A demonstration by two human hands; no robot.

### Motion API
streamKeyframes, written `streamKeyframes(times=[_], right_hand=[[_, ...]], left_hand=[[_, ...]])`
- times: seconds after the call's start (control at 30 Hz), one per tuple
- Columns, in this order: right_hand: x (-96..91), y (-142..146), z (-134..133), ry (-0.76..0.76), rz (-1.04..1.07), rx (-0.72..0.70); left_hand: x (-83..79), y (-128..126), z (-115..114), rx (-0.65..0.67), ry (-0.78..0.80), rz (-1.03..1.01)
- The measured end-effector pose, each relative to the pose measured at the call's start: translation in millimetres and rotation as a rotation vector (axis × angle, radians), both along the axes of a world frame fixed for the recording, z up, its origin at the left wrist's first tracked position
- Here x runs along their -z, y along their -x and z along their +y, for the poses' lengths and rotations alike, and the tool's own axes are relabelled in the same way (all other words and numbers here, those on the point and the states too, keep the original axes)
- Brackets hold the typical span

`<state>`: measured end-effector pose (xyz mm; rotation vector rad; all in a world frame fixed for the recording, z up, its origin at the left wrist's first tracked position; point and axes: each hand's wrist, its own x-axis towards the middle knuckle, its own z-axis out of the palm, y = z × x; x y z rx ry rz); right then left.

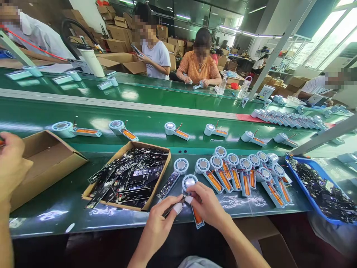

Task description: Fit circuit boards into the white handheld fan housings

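Observation:
My left hand (161,222) pinches a narrow dark circuit board (169,210), mostly hidden by the fingers. At the board's upper end my right hand (208,206) is closed, its thumb and fingertips pressed together there; any wire between them is too small to make out. White covers wrap both thumbs. Just behind and under the hands lies a light-blue handheld fan (189,181), its orange-lined handle (198,219) partly covered by the right hand. Left of it rests another fan (181,165) with a black circuit board (168,185) along its handle.
A carton of circuit boards (131,178) stands left, a blue tray of boards (320,190) right. Several open fans (245,165) cluster between. More fans (170,128) lie on the green conveyor (150,115). Another person's hand (12,163) is beside a cardboard box (50,167). Co-workers sit opposite.

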<state>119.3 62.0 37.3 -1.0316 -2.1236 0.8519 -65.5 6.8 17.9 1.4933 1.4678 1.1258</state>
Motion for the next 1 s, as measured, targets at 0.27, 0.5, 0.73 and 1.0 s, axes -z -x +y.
streamKeyframes(times=[0.27,0.5,0.73,1.0], right_hand=[[-3.1,-1,-1,0.024,0.043,-0.010],[-19.2,-24,-11,-0.008,-0.109,-0.040],[-11.3,-21,-15,-0.173,-0.314,-0.090],[7.9,-9,-8,0.065,0.109,0.142]], left_hand=[[-2.5,0,2,0.089,-0.070,0.047],[-0.5,5,-4,-0.006,0.042,0.155],[6.9,-5,-6,0.029,0.060,0.187],[12.4,-5,-16,0.173,-0.173,0.836]])
